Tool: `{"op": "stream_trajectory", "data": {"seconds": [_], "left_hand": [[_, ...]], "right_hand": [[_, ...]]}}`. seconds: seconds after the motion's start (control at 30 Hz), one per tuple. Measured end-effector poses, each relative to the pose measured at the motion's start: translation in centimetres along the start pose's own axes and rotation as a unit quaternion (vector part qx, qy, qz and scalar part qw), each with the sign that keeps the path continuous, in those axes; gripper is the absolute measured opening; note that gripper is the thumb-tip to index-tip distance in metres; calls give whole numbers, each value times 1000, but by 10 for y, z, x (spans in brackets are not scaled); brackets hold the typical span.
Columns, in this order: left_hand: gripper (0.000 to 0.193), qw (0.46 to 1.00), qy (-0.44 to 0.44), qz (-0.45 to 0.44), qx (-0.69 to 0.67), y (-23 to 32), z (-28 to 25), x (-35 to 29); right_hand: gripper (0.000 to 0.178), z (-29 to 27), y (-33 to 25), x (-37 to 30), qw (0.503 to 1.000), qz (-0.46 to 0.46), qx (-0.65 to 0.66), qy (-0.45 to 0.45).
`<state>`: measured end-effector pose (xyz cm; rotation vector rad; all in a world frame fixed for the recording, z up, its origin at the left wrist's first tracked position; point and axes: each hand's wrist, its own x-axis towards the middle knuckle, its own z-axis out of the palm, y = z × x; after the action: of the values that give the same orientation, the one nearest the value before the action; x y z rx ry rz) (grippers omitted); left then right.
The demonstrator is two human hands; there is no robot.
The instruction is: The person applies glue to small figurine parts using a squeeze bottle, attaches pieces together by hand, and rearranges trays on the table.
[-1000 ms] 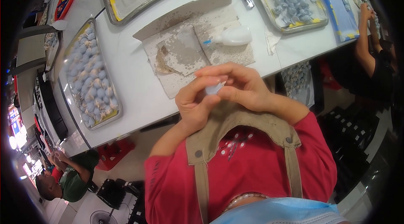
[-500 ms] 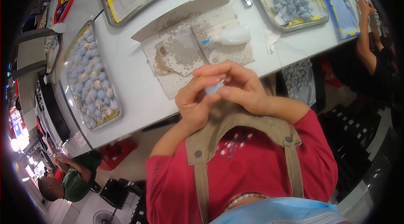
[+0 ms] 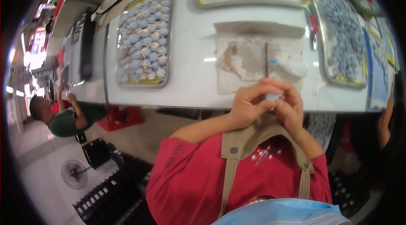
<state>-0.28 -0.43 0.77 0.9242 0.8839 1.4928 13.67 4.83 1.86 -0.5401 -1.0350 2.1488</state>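
Left hand (image 3: 248,105) and right hand (image 3: 292,107) pinch one unfinished-looking pale piece (image 3: 272,97). Left tray (image 3: 141,84) looks done; right tray (image 3: 347,82) seems pending.

Wkshop: long wht table (image 3: 190,91), trays (image 3: 169,34) w/ many sm. blue-grey pcs (image 3: 146,42), co-workers (image 3: 67,122) nearby.

The left hand (image 3: 250,105) and right hand (image 3: 292,104) hold a small pale-blue piece (image 3: 272,96) near the front edge of the surface (image 3: 190,64); beyond lies stained cardboard (image 3: 285,34) bearing a white bottle (image 3: 292,68), a filled tray (image 3: 170,34) leftward
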Motion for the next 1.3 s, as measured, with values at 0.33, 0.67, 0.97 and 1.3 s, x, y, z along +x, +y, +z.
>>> {"op": "stream_trajectory", "data": {"seconds": [0.33, 0.67, 0.97, 1.3], "left_hand": [[31, 791, 344, 203, 463, 46, -98, -10], [31, 594, 436, 174, 653, 120, -262, -9], [41, 496, 241, 89, 829, 130, -224, 9], [36, 502, 310, -56, 806, 148, -251, 29]], "right_hand": [[34, -25, 8, 1, 912, -212, -336, 106], [25, -58, 1, -10, 825, -288, -450, 182], [22, -55, 6, -9, 828, -324, -403, 216], [19, -61, 7, -5, 826, -336, -398, 214]]}}
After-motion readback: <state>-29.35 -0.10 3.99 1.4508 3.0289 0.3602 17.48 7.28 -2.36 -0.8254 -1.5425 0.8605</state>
